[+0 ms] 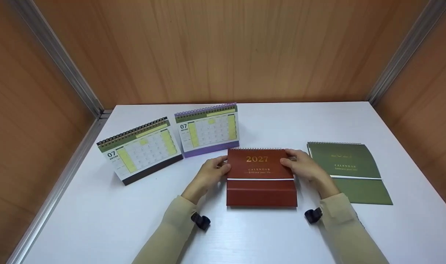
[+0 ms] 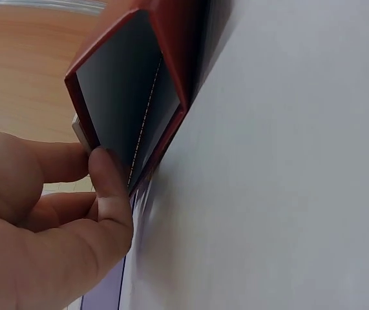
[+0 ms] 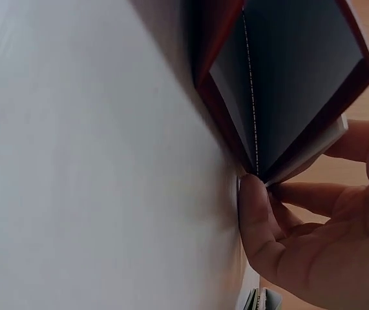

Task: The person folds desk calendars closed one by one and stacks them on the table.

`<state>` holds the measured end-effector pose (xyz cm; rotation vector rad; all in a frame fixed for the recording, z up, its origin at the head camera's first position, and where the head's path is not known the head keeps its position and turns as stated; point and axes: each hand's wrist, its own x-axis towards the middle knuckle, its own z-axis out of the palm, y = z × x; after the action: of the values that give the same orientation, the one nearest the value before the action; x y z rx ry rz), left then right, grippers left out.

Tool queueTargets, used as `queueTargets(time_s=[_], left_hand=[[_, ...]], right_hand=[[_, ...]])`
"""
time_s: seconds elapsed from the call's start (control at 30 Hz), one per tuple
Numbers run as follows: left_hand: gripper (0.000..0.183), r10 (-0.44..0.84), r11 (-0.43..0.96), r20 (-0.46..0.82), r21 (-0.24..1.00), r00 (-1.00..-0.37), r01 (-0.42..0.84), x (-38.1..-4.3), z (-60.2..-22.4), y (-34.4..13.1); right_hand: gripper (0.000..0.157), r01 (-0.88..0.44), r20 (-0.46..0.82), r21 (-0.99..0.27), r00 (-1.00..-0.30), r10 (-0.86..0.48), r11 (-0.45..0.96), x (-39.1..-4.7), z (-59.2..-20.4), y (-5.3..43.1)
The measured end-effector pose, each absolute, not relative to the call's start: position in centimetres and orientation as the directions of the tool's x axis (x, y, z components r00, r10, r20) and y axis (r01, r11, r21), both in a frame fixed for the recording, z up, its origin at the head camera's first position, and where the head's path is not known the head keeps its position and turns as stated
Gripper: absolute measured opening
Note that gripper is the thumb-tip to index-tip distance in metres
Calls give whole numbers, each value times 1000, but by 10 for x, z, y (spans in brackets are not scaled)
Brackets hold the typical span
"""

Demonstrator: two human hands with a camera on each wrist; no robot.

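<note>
A dark red 2027 desk calendar lies in front of me, its spiral binding along the far edge and a pale band across its cover. My left hand pinches its left side near the far end. On the opposite side, my right hand grips the calendar's edge between thumb and fingers. Both wrist views look into the folded stand from its ends; the left thumb presses near one corner and the right thumb near the other. Some fingertips are hidden behind the cover.
Two desk calendars stand open at July on the left, one with a black base and one with a purple base. A green 2027 calendar lies to the right. Wood-grain panels enclose the white table.
</note>
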<state>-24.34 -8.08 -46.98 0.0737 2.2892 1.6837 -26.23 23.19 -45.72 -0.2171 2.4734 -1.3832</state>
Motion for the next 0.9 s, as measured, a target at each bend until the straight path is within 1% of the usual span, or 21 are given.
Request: queueTargets(time_s=[0.17,0.5,0.7,0.9], left_hand=[[48,220,302,-212,943,-952,-140,-243,-471,-81],[49,238,321,-214,938,-947,-131,-244,-471,-81],[48,240,344,-202,932,-950,-111,-243,-471,-80],[49,243,337,-205,934,-948,-116,-243,-471,-80]], right_hand=[[63,12,-184,-852,-943,-279,524,-263,-458,232],[64,0,-193,-817,-942,-273,576,-262,-455,232],[64,-8,-188,-817,-941,-280,577,-262,-455,232],[65,13,-206,-822,-939,-276,569,-260,-454,231]])
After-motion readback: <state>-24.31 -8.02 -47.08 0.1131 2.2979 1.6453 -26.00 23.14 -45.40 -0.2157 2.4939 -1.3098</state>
